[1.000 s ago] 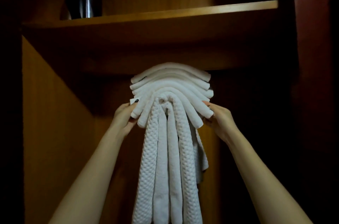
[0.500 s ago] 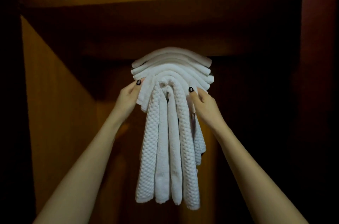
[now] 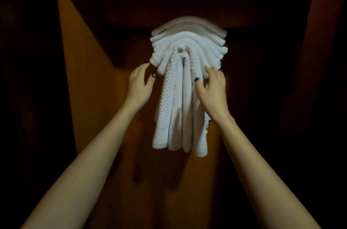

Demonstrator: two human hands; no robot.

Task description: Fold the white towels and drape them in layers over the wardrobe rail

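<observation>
Several folded white towels [image 3: 187, 46] hang in arched layers over the wardrobe rail, which is hidden under them. Their ends [image 3: 178, 125] hang down in long waffle-textured strips. My left hand [image 3: 139, 84] is just left of the stack with fingers spread, its fingertips near the lower left edge of the layers and holding nothing. My right hand [image 3: 211, 86] lies flat on the right side of the hanging strips, thumb and fingers straight against the cloth.
The wooden wardrobe side panel [image 3: 84, 78] stands to the left and a reddish door frame [image 3: 315, 41] to the right. The back of the wardrobe is dark. The shelf above is only a dim underside.
The view has dropped, so the shelf edge has left the top of the frame. Both hands slid down from the sides of the arched layers; the left one has let go of the towels.
</observation>
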